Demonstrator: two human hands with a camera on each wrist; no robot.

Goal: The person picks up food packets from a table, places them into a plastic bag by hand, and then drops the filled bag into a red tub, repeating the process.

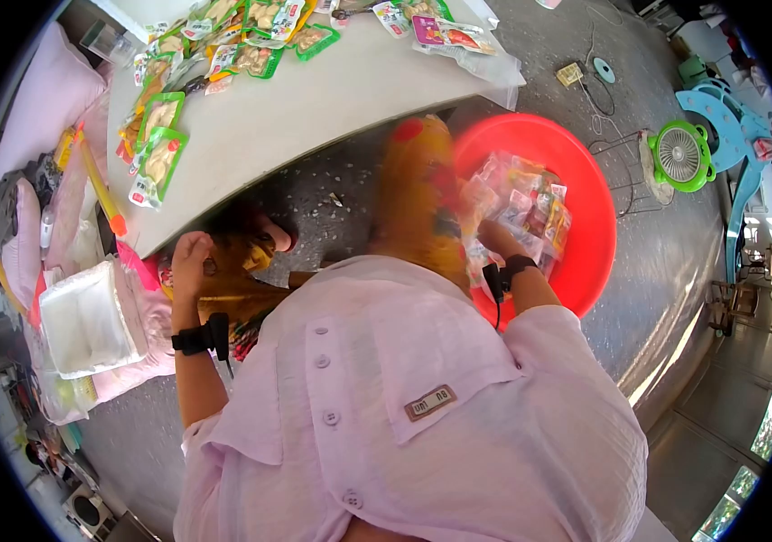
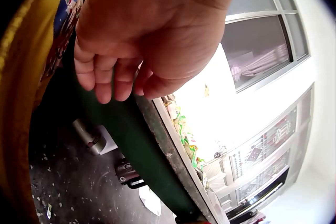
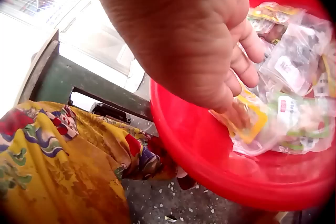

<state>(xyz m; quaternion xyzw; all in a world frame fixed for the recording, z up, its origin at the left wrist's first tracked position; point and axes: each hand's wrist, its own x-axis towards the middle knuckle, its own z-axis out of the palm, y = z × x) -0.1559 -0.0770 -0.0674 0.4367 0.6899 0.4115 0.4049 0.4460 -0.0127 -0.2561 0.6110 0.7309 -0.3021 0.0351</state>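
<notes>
My right hand (image 1: 500, 238) is inside the red basin (image 1: 595, 226), low over a pile of clear snack packets (image 1: 544, 212). In the right wrist view its fingers (image 3: 247, 69) are loosely bent, with the tips right at the packets. An orange-edged packet (image 3: 249, 116) lies just below the hand, and a clear packet with a white label (image 3: 289, 71) lies beyond the fingers. My left hand (image 1: 191, 262) hangs near the table's front edge with nothing in it. In the left wrist view its fingers (image 2: 105, 79) are loosely curled beside the table side.
Several green-edged food packets (image 1: 160, 163) lie on the pale table (image 1: 314, 104). Left of it stands a white foam box (image 1: 88, 321). Right of the basin a green fan (image 1: 682, 155) stands on the floor. My patterned yellow trouser leg (image 1: 418, 194) is between table and basin.
</notes>
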